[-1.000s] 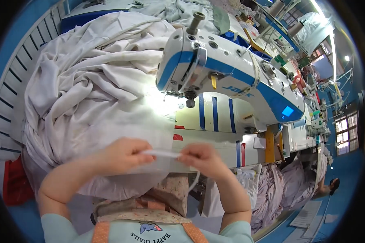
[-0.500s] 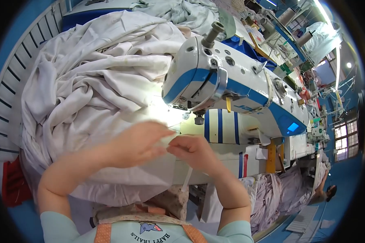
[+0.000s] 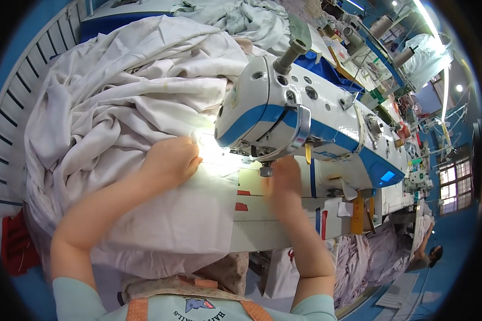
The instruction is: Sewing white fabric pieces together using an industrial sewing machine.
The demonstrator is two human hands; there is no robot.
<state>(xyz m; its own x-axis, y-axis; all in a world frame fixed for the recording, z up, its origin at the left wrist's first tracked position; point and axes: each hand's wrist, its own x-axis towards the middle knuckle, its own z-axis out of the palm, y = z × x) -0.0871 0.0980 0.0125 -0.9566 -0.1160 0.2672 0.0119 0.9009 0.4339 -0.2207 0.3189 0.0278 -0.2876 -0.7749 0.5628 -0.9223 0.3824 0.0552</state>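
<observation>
A wide white cloth (image 3: pixel 166 224) is spread over the left of the sewing table, its right edge beneath the head of a white and blue sewing machine (image 3: pixel 246 109). My left hand (image 3: pixel 171 163) is closed, with curled fingers gripping that cloth just left of the lit needle area. The needle and presser foot are lost in glare and behind the machine head. My right hand (image 3: pixel 285 179) is right of the needle area, under the machine's arm and beside a dark round knob (image 3: pixel 265 170). Motion blurs its fingers, and I cannot make out anything in them.
The rest of the cloth heaps up left and behind, against a slatted white rail (image 3: pixel 8 115). Red tape marks (image 3: pixel 241 207) lie on the machine bed. A yellow ruler-like strip (image 3: pixel 357 215) stands at the right. Beyond are thread cones (image 3: pixel 381 25) and a person (image 3: pixel 428 257) at far right.
My hands were together in front of the needle area. They have moved apart: the left up onto the cloth, the right further right under the machine arm. Red tape marks now show.
</observation>
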